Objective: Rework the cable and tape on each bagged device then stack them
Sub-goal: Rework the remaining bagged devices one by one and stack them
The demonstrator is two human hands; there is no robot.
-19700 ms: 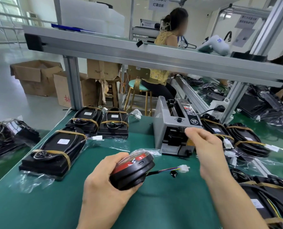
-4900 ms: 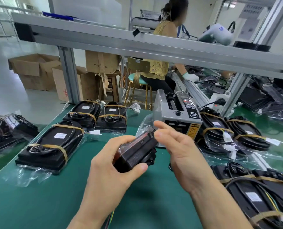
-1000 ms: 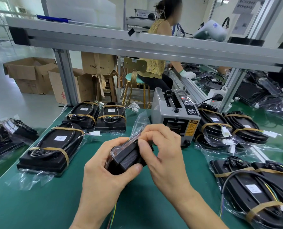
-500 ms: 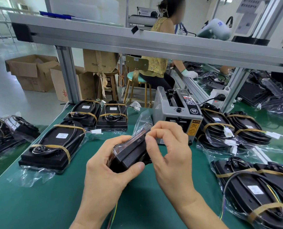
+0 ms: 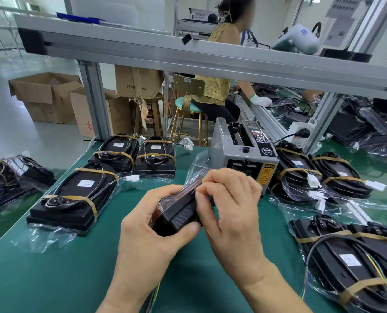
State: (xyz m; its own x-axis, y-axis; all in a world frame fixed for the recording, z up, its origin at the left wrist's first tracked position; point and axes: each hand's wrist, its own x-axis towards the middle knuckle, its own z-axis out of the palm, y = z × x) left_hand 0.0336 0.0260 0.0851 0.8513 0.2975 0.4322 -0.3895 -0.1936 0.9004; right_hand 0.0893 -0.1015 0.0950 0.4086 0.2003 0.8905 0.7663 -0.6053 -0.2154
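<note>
gripping the bagged device (image 5: pixel 179 213) — left hand (image 5: pixel 151 233) cradles, right hand (image 5: pixel 231 213) pinches its top.

L hand (image 5: pixel 151 231) grips bagged device (image 5: pixel 179 213), R hand (image 5: pixel 231 213) pinching bag

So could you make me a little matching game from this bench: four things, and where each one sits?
Things:
1. tape dispenser
2. bagged device
3. cardboard boxes
4. white connector

Places:
A. on the floor, far left
B. held in both hands
C. on the green mat behind the hands
D. lying beside a taped device at left

Pairs: 1-C, 2-B, 3-A, 4-D
</note>
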